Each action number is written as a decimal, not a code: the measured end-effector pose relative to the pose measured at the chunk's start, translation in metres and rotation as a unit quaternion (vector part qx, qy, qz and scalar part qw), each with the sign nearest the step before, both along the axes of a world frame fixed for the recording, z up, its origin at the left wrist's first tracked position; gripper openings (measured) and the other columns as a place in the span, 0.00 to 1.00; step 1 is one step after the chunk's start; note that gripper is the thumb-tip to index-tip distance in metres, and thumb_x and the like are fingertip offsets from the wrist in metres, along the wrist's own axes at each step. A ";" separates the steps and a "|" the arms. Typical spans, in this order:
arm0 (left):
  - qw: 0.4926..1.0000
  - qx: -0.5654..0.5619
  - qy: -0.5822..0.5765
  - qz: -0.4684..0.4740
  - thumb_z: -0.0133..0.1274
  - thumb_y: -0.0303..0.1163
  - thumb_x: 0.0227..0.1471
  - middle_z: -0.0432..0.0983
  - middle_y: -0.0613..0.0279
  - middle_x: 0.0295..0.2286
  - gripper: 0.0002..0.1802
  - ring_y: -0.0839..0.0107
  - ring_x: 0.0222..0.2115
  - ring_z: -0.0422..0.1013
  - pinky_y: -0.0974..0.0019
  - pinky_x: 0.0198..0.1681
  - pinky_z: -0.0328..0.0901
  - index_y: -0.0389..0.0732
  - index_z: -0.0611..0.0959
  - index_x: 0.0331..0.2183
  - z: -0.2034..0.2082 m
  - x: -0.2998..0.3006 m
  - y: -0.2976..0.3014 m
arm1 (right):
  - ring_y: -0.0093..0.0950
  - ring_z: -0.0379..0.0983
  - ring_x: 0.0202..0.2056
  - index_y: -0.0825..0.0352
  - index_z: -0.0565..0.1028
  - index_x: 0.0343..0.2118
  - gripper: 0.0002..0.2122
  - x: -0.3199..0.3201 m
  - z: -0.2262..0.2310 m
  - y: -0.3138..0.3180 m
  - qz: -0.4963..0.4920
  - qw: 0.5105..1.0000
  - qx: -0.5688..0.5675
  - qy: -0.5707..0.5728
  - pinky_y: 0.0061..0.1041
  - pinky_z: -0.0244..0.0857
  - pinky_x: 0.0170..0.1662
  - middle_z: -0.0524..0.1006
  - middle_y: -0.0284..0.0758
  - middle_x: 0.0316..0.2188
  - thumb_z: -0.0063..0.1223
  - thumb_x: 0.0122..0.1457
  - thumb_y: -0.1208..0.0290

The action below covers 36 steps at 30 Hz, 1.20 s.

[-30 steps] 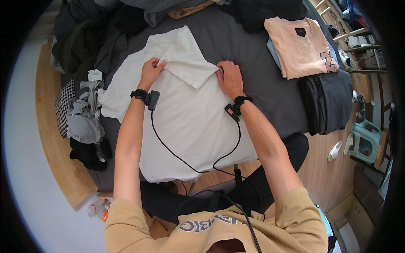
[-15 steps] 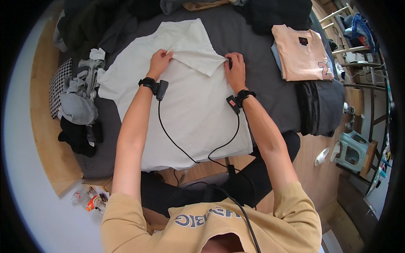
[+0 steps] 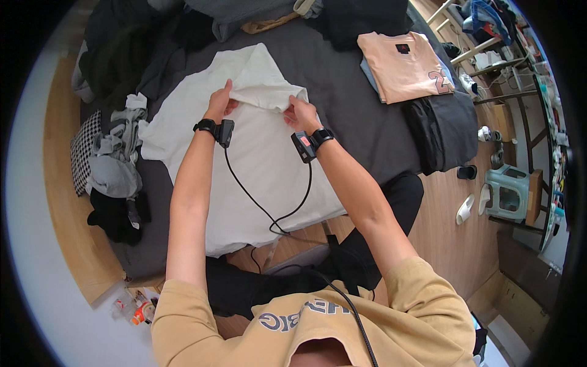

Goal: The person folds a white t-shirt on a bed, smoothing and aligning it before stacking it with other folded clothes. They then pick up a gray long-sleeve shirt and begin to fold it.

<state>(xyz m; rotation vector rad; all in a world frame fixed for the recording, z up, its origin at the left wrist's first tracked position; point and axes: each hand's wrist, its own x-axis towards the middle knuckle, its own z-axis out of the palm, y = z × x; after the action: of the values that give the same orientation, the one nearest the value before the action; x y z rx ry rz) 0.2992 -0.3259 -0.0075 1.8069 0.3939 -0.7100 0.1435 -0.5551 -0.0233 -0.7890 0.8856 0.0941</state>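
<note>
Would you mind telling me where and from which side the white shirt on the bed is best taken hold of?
Probably along the folded-over top edge of the white shirt, pinched from the near side, thumbs on top. That flap is already doubled and lifted off the grey bed, where the left hand and right hand grip its two ends; the rest lies flat, offering little to pinch.

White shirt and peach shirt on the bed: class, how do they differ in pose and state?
The white shirt lies mostly spread out, one part lifted by the left hand and right hand; the peach shirt is folded into a neat rectangle, untouched. The white one covers more bed. Both rest on the grey bed cover.
</note>
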 end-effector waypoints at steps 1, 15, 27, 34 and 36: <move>1.000 0.009 0.002 -0.020 0.60 0.50 0.63 0.82 0.66 0.32 0.19 0.75 0.27 0.76 0.69 0.28 0.63 0.44 0.85 0.42 -0.002 0.003 -0.001 | 0.27 0.75 0.34 0.68 0.76 0.47 0.14 0.000 0.003 -0.003 -0.017 1.000 0.011 0.017 0.31 0.73 0.38 0.78 0.33 0.36 0.60 0.67 0.63; 0.996 0.035 -0.052 -0.062 0.65 0.37 0.59 0.79 0.67 0.24 0.12 0.76 0.22 0.75 0.71 0.25 0.68 0.38 0.85 0.38 -0.016 -0.074 0.012 | 0.26 0.84 0.31 0.74 0.78 0.45 0.12 -0.055 -0.006 -0.033 0.064 0.956 -0.283 -0.036 0.26 0.81 0.33 0.83 0.37 0.35 0.62 0.64 0.71; 0.970 0.106 0.057 -0.210 0.65 0.42 0.57 0.84 0.65 0.31 0.14 0.77 0.27 0.78 0.71 0.31 0.69 0.41 0.85 0.35 0.024 -0.097 0.001 | 0.25 0.84 0.27 0.73 0.79 0.39 0.08 -0.058 -0.025 -0.028 0.019 0.950 -0.301 -0.080 0.25 0.80 0.29 0.84 0.37 0.31 0.62 0.62 0.73; 0.983 0.078 0.079 -0.148 0.61 0.41 0.57 0.82 0.65 0.31 0.13 0.74 0.28 0.80 0.70 0.31 0.72 0.41 0.83 0.36 0.015 -0.104 0.006 | 0.23 0.82 0.25 0.73 0.78 0.40 0.09 -0.058 -0.031 -0.033 -0.001 0.965 -0.251 -0.080 0.24 0.79 0.28 0.83 0.34 0.29 0.61 0.62 0.73; 0.983 0.083 0.072 -0.150 0.61 0.40 0.56 0.81 0.65 0.30 0.12 0.74 0.26 0.80 0.71 0.29 0.72 0.41 0.83 0.35 0.012 -0.109 0.007 | 0.22 0.80 0.23 0.72 0.78 0.40 0.08 -0.060 -0.034 -0.033 -0.007 0.963 -0.254 -0.091 0.23 0.76 0.26 0.82 0.33 0.28 0.61 0.63 0.73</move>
<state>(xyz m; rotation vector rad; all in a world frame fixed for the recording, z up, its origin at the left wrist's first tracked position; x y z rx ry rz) 0.1905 -0.3185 0.0046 2.0020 0.2843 -1.0468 0.0839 -0.5882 -0.0572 -1.2478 0.7458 -0.2251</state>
